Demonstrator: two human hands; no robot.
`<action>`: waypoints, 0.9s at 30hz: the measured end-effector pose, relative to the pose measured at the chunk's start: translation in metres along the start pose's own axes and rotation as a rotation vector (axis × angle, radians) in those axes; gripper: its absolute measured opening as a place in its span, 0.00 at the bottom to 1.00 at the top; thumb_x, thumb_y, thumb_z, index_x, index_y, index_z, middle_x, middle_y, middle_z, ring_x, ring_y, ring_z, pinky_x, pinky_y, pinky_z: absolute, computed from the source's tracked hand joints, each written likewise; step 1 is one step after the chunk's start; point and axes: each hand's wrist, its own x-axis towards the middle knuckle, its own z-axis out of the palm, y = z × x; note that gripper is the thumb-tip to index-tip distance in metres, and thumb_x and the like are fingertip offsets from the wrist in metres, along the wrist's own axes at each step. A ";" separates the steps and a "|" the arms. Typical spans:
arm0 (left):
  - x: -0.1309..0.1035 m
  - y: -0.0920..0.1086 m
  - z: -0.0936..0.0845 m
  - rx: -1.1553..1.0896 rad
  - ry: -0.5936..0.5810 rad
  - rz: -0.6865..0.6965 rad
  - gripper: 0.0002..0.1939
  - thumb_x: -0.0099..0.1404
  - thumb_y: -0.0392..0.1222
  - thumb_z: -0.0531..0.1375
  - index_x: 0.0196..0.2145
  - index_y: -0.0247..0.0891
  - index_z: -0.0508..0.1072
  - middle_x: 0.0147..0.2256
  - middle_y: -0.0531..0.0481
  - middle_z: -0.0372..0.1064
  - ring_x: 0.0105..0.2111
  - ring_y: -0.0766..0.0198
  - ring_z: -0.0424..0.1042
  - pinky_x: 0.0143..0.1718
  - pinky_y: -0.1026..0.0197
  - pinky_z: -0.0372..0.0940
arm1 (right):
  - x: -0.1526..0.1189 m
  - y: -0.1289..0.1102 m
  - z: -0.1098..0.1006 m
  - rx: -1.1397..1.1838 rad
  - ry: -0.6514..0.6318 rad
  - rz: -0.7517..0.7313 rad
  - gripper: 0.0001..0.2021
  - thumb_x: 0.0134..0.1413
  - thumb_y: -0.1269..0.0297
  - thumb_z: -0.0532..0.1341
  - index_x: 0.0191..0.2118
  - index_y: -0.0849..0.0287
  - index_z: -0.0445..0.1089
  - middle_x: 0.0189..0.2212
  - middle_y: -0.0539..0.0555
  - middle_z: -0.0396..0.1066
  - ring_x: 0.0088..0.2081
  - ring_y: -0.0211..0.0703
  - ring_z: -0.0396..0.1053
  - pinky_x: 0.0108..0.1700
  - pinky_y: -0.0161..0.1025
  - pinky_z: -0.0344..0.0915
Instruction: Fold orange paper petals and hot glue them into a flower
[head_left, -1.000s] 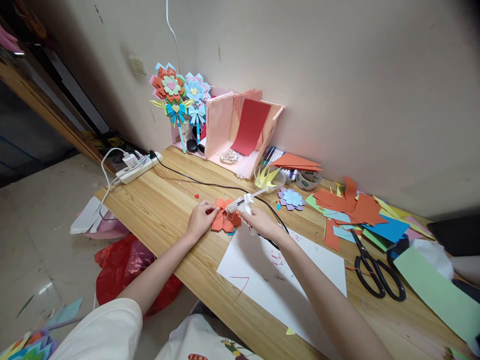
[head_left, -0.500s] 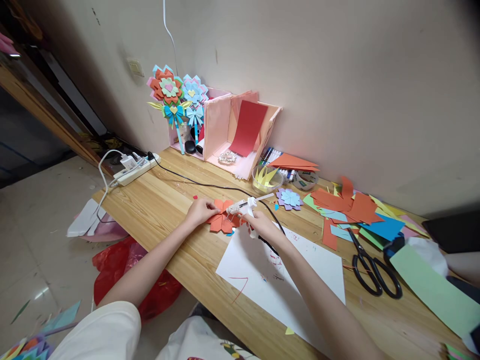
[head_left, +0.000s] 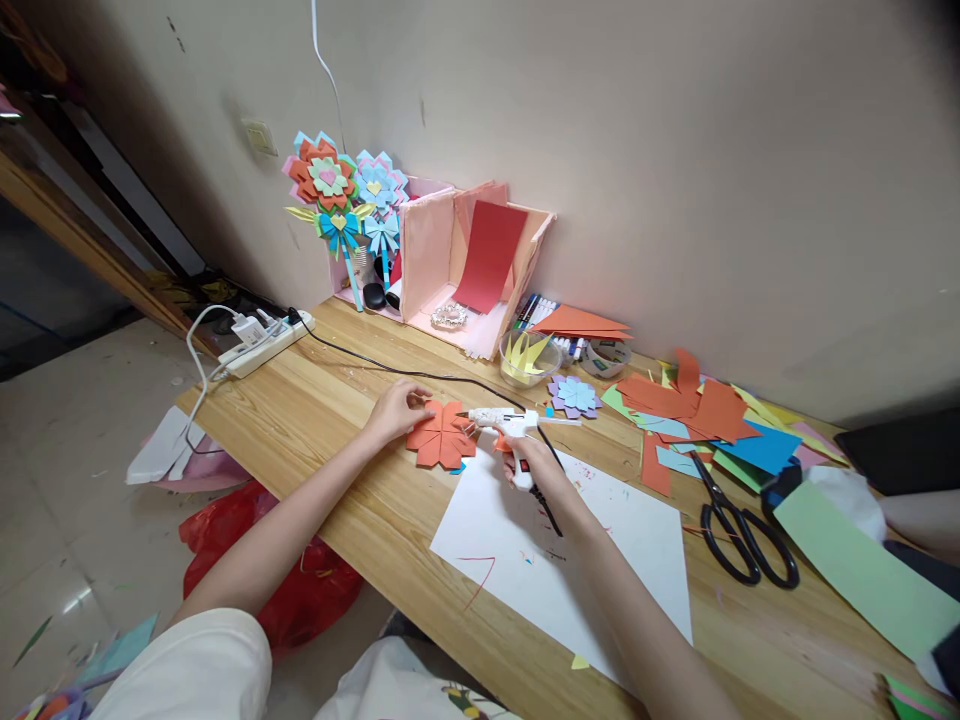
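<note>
An orange paper flower [head_left: 437,445] lies flat on the wooden table, left of a white sheet [head_left: 600,540]. My left hand [head_left: 400,411] is at the flower's upper left edge, thumb and fingers pinched together on it. Wrapped round the handle of a white glue gun [head_left: 495,417], my right hand [head_left: 529,460] holds it level, its nozzle pointing left over the flower's upper right part. The gun's black cord runs behind it. A purple and blue paper flower [head_left: 575,397] lies to the right, beyond the gun.
Black scissors [head_left: 742,535] lie right of the sheet, near coloured paper scraps [head_left: 697,405]. A clear bowl [head_left: 531,370], a tape roll [head_left: 606,358] and a pink box [head_left: 427,260] stand at the back. A power strip [head_left: 266,345] sits at the left edge. Another person's arm [head_left: 926,515] shows at right.
The glue gun has turned from slanting to nearly level, and my right hand has shifted slightly down and right with it. More of the orange flower shows. The whole view has shifted slightly.
</note>
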 end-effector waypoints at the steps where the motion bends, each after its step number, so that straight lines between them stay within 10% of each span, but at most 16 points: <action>1: 0.002 -0.002 0.000 -0.016 -0.003 0.039 0.19 0.47 0.44 0.64 0.38 0.36 0.74 0.39 0.45 0.70 0.33 0.64 0.69 0.35 0.64 0.63 | 0.000 0.004 -0.002 0.085 0.000 0.004 0.13 0.45 0.53 0.54 0.21 0.59 0.60 0.14 0.46 0.56 0.16 0.34 0.57 0.19 0.33 0.53; 8: -0.014 0.001 0.001 0.120 -0.040 0.013 0.10 0.52 0.46 0.61 0.30 0.37 0.72 0.29 0.50 0.69 0.29 0.64 0.67 0.28 0.64 0.59 | -0.001 0.018 -0.006 0.506 0.016 -0.057 0.12 0.46 0.55 0.59 0.25 0.59 0.62 0.17 0.45 0.55 0.18 0.32 0.57 0.18 0.30 0.56; 20: -0.069 0.006 0.006 0.158 0.332 -0.437 0.10 0.60 0.48 0.53 0.28 0.40 0.66 0.28 0.49 0.71 0.29 0.60 0.70 0.28 0.63 0.57 | 0.003 0.023 -0.005 0.572 0.011 -0.124 0.12 0.48 0.55 0.59 0.28 0.59 0.61 0.18 0.45 0.56 0.19 0.32 0.57 0.19 0.30 0.57; 27: -0.082 0.032 0.010 0.301 0.170 -0.254 0.07 0.61 0.46 0.53 0.33 0.41 0.66 0.25 0.51 0.69 0.28 0.59 0.69 0.26 0.62 0.55 | -0.001 0.016 -0.004 0.369 0.034 -0.120 0.15 0.49 0.52 0.56 0.22 0.58 0.59 0.17 0.46 0.57 0.19 0.33 0.56 0.21 0.32 0.55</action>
